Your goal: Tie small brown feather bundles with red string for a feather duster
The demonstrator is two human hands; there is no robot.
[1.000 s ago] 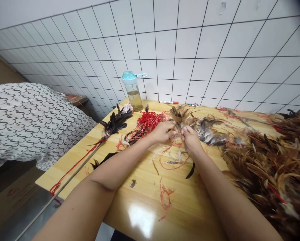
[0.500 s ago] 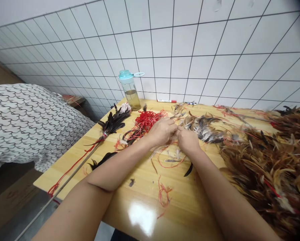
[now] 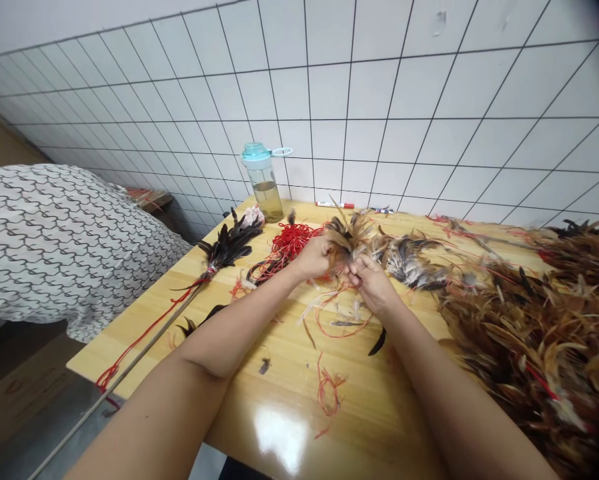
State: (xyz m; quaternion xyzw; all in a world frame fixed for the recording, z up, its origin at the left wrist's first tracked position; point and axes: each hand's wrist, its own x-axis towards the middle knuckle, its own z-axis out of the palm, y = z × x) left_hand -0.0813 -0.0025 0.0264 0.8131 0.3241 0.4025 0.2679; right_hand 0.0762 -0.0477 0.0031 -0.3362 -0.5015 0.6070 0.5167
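Both my hands meet over the middle of the wooden table (image 3: 289, 413). My left hand (image 3: 313, 259) is closed round the base of a small bunch of brown feathers (image 3: 347, 233), which fans up above it. My right hand (image 3: 372, 283) pinches the same bunch from the right, fingers pressed together. Loose red string (image 3: 339, 320) trails on the table under my hands. A tangle of red string (image 3: 292, 241) lies just left of my left hand.
A big heap of brown feathers (image 3: 534, 320) fills the right side. A thin rod with black feathers tied on by red string (image 3: 219, 257) lies at the left. A water bottle (image 3: 262, 181) and a marker (image 3: 335, 205) stand by the tiled wall. A person in a patterned top (image 3: 64, 247) is at left.
My hands were closed low together half a second ago; now the feather bunch stands up again above my left hand, and my right hand has shifted slightly right.
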